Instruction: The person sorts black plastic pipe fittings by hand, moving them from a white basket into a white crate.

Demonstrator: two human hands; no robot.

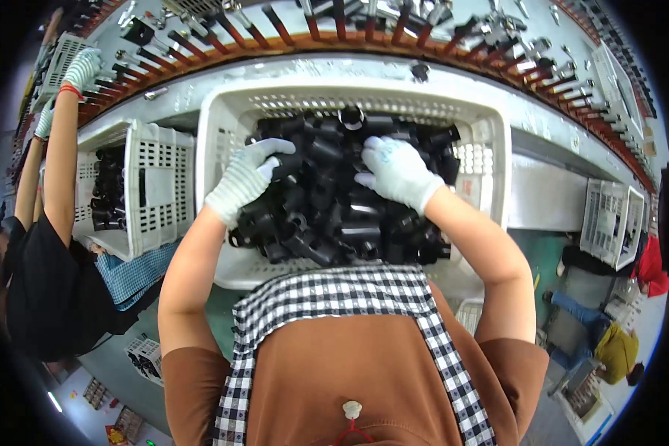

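A white perforated plastic crate (206,167) stands in front of me, heaped with glossy black tubular parts (360,204). Both of my hands wear pale gloves and reach into the heap. My left hand (251,177) is at the left of the pile, its thumb and forefinger closed around a black cylindrical part (284,162). Over the right half, my right hand (401,172) has its fingers bent down among the parts with the thumb below them. What lies under those fingertips is hard to make out against the other black pieces.
Beyond the crate runs a bench with a long reddish-brown rack (305,46) of upright dark rods and metal pieces. Another white crate (160,186) with black parts stands at left, beside a co-worker's gloved hand (82,68). A further crate (609,223) and seated people are at right.
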